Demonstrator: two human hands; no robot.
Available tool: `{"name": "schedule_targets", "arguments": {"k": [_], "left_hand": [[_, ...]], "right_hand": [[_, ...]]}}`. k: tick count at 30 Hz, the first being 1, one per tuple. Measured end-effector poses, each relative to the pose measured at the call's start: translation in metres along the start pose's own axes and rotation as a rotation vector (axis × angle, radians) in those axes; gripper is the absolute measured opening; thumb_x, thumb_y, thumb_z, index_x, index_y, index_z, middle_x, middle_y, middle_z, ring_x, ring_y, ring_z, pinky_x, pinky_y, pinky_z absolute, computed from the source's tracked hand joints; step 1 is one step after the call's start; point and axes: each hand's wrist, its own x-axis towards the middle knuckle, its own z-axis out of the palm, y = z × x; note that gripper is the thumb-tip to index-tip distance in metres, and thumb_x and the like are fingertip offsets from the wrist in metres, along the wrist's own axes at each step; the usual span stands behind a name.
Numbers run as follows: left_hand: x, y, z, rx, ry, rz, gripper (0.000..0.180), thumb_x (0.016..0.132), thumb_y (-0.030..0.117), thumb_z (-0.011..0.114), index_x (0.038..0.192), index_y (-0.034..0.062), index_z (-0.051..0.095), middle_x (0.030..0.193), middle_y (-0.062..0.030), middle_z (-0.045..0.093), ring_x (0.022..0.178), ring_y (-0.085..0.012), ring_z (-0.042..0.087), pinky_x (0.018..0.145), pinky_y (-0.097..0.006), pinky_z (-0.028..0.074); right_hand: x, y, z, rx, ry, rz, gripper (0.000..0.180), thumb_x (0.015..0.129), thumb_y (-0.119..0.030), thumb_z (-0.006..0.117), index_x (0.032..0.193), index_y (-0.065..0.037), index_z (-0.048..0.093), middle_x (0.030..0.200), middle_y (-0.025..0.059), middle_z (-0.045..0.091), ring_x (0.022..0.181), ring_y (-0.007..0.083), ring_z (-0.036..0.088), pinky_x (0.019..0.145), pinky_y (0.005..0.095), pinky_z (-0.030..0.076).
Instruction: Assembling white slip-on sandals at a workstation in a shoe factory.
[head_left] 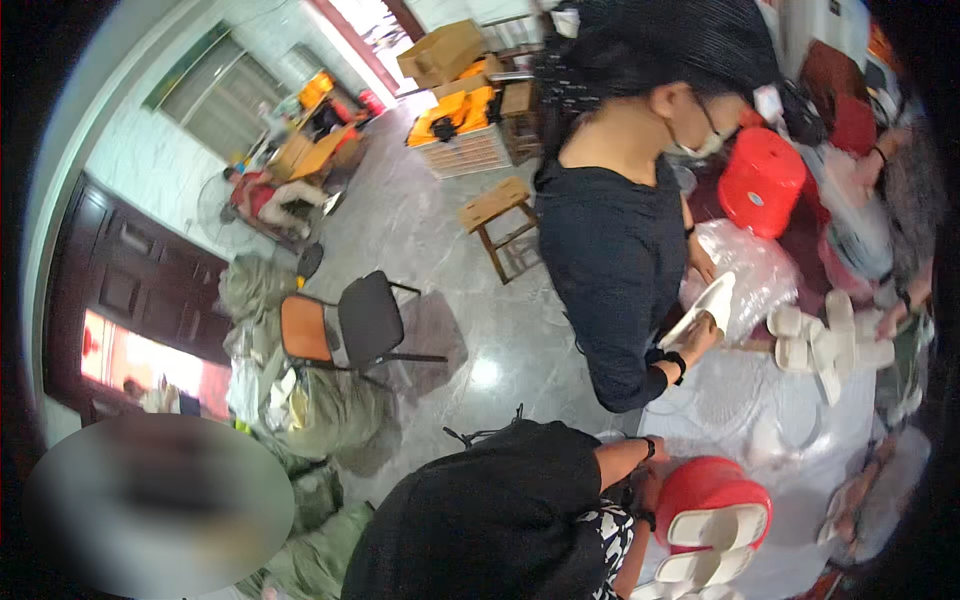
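My left hand, with a dark band at the wrist, is at the left side of a red plastic tub. Just below it my right hand, also banded, is close to the same tub. The fingers of both hands are too small and partly covered to read, and a small dark thing between them is unclear. A white slipper leans against the tub's near side. More white slippers lie below it.
Across the table, a co-worker in black holds a white slipper. Several white slippers are stacked beside clear plastic wrap. Another red tub stands behind. A chair, sacks and a wooden stool occupy the floor.
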Motion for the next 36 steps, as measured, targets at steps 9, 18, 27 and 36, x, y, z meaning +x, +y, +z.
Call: {"name": "schedule_targets", "arguments": {"k": [9,18,27,36], "left_hand": [[-0.046,0.001,-0.034,0.046,0.134,0.127,0.028,0.075,0.019,0.073,0.096,0.0003,0.073,0.1,-0.0222,0.07,0.092,-0.0347,0.068,0.079,-0.044,0.054],[-0.013,-0.014,-0.029,-0.206,0.277,0.166,0.022,0.085,0.014,0.059,0.093,-0.0015,0.073,0.102,-0.0258,0.069,0.098,-0.0379,0.068,0.08,-0.047,0.054],[-0.04,0.021,-0.032,0.122,0.073,0.146,0.019,0.08,0.015,0.065,0.091,0.0039,0.075,0.093,-0.0178,0.072,0.09,-0.0326,0.068,0.077,-0.043,0.052],[-0.129,-0.042,-0.081,-0.144,0.255,-0.057,0.025,0.08,0.022,0.067,0.096,0.0036,0.076,0.099,-0.017,0.072,0.094,-0.032,0.069,0.079,-0.042,0.053]], "right_hand": [[0.053,-0.071,0.012,-0.029,-0.174,-0.094,0.021,0.095,-0.015,0.055,0.107,-0.006,0.068,0.091,0.0028,0.068,0.077,0.0134,0.06,0.068,0.0293,0.048],[0.052,-0.077,0.002,0.033,-0.144,-0.109,0.02,0.094,-0.015,0.056,0.107,-0.006,0.068,0.09,0.0023,0.067,0.077,0.0133,0.059,0.068,0.029,0.047],[0.112,-0.122,0.054,0.01,-0.346,-0.184,0.02,0.093,-0.016,0.057,0.106,-0.006,0.068,0.09,0.0018,0.066,0.077,0.0132,0.058,0.068,0.0287,0.047],[0.147,-0.166,0.17,-0.089,-0.746,-0.249,0.02,0.093,-0.017,0.057,0.106,-0.006,0.068,0.089,0.0013,0.066,0.076,0.0131,0.057,0.068,0.0284,0.046]]}}
